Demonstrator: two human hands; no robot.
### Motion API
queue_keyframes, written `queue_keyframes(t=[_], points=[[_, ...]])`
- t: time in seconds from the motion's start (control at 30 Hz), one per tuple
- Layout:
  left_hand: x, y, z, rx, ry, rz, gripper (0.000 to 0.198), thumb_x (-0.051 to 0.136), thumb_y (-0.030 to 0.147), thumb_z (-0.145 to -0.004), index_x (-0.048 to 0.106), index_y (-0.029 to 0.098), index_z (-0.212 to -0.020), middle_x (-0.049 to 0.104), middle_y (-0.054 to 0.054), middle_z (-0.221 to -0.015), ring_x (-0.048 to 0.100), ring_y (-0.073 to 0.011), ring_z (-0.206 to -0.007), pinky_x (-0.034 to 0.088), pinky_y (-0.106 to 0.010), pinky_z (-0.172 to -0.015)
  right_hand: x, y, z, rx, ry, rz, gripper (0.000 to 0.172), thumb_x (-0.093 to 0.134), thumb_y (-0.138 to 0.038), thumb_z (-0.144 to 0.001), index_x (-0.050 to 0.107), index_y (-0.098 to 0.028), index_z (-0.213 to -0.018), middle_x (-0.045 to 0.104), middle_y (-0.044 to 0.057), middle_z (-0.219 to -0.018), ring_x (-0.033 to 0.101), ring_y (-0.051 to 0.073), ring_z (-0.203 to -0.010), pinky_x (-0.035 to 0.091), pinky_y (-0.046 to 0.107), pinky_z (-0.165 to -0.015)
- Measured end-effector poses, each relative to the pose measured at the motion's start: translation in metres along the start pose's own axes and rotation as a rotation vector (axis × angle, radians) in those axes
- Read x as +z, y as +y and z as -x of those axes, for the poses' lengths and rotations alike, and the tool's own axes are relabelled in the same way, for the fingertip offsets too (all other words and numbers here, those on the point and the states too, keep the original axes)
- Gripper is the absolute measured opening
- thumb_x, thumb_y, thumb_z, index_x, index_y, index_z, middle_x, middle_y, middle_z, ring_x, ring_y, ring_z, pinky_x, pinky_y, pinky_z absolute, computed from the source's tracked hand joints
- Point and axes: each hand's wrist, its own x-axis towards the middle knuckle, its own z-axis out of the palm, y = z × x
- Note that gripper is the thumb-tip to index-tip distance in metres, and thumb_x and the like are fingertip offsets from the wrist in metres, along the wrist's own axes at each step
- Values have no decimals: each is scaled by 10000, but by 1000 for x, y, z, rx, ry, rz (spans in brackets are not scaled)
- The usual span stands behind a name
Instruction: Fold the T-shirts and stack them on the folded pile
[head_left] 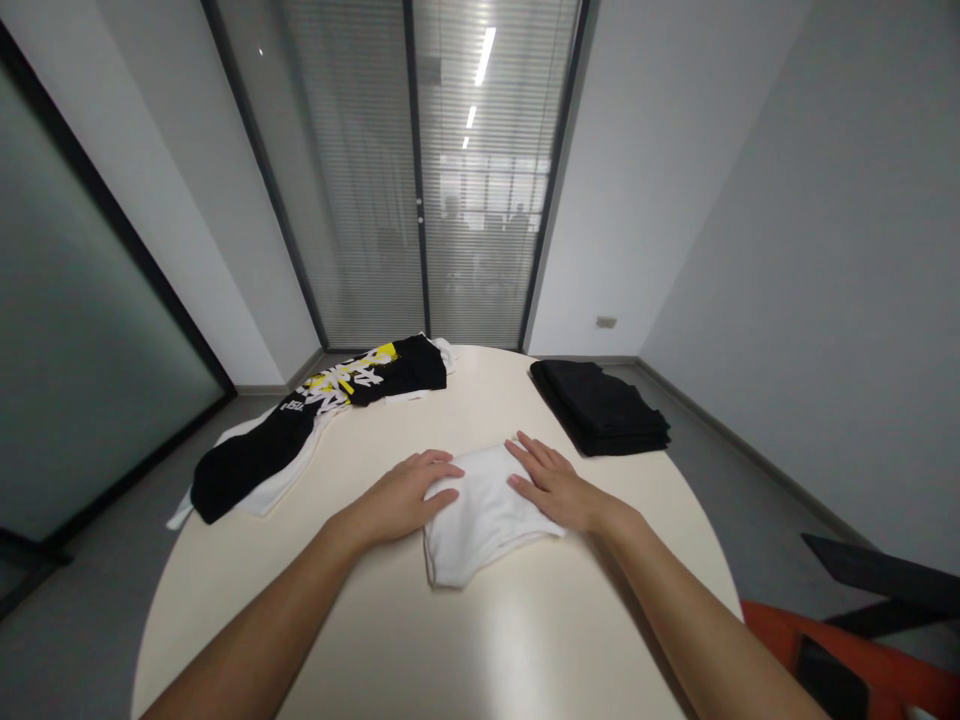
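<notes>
A folded white garment (pixel 484 515), perhaps a T-shirt, lies in the middle of the round table in the head view. My left hand (pixel 409 495) rests on its left edge, fingers stretched out across the cloth. On the garment's right side lies my right hand (pixel 551 485), palm down with its fingers spread. Both hands touch the cloth from above and neither grips it. The garment's near edge hangs a little uneven, and its layers show at the lower left corner.
Black and white shirts with a yellow print (pixel 352 375) lie loosely along the table's far left. A stack of folded black garments (pixel 600 405) sits at the right. The pale table (pixel 360 640) has a rounded edge. An orange and black chair (pixel 825 650) stands at the lower right.
</notes>
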Motion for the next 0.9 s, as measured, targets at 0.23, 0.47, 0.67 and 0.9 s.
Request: queue_keyframes(t=[0.23, 0.47, 0.67, 0.9], points=[[-7, 16, -4, -278, 33, -80, 364, 393, 447, -995, 643, 217, -865, 710, -54, -889, 665, -209, -819, 443, -290, -705, -10, -2, -5, -122, 241, 112, 539, 354, -471, -1031, 412, -238, -1514, 361, 136, -1589, 353, 287, -1447, 295, 480, -1168], [-2, 18, -4, -412, -30, -167, 424, 431, 554, -941, 681, 236, -815, 752, -63, -876, 692, -236, -804, 410, -291, -651, -28, -9, 1, 191, 214, 1, 332, 505, -438, -950, 702, -179, -882, 707, 88, -888, 639, 197, -768, 448, 289, -682], [3, 23, -7, -478, -42, -260, 673, 208, 567, -997, 744, 200, -824, 764, -150, -930, 712, -300, -907, 463, -364, -748, -18, 2, -2, 121, 173, -202, 274, 550, -414, -915, 686, -176, -895, 697, 54, -814, 599, 172, -701, 416, 274, -637], [2, 20, -8, -447, 38, -200, 542, 342, 560, -978, 734, 220, -820, 765, -102, -890, 708, -273, -850, 430, -326, -674, -9, -10, -7, -34, 199, -239, 233, 530, -383, -944, 651, -184, -937, 678, 48, -873, 594, 169, -766, 428, 274, -692]])
